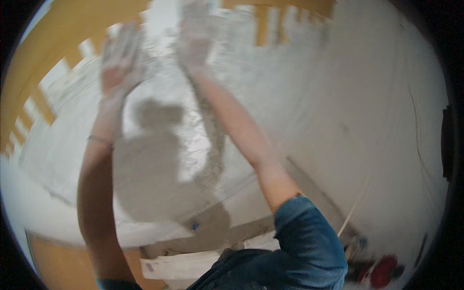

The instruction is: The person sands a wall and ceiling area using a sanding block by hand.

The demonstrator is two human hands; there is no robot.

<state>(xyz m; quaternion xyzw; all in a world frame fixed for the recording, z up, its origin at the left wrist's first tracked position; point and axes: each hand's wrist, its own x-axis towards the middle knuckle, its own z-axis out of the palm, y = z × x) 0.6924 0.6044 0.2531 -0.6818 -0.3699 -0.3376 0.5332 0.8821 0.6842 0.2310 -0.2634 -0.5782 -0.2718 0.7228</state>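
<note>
Both of my arms reach forward over a broad pale surface [308,94] covered with white, powdery or pasty material. My left hand [121,65] is stretched out at the upper left, coated white, its fingers extended and nothing visible in it. A thin dark band [100,140] circles the left wrist. Farther to the right, my right hand [195,41] also reaches forward, whitened and strongly blurred, with no held thing visible. Between the arms runs a rough, lumpy ridge of white material [195,145]. Whether either hand presses on the surface cannot be made out.
A yellow area [72,32] with comb-like strips borders the far and left edges. Below lie a pale board [181,266], an orange-brown panel [61,257] and a small blue item [195,226]. A thin stick [351,214] and a red object [384,270] are at lower right.
</note>
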